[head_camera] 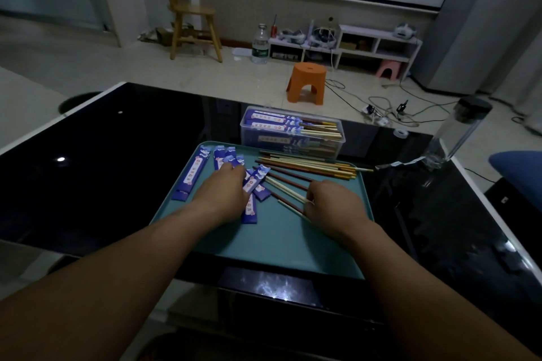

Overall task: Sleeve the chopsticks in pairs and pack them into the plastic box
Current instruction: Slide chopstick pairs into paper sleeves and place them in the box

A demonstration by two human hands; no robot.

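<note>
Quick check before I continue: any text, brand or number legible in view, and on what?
Nothing is legible.
Sleeves on the tray: a printed strip of characters, too blurred to read.
Sleeved pairs in the plastic box: same strip, unreadable.
Bottle on the floor: green label, too small.

An orange stool (pixel 306 82) stands on the pale floor at upper centre, with a tangle of cables (pixel 390 108) just to its right. Further back — along the wall — a low white shelf (pixel 378 45) carries clutter, a water bottle (pixel 260 44) beside its left end. A wooden chair (pixel 192 13) sits upper left, a small pink stool (pixel 389 68) upper right. A clear bottle with a black cap (pixel 457 132) leans at the right, on the glossy black table (pixel 102 155).
</note>
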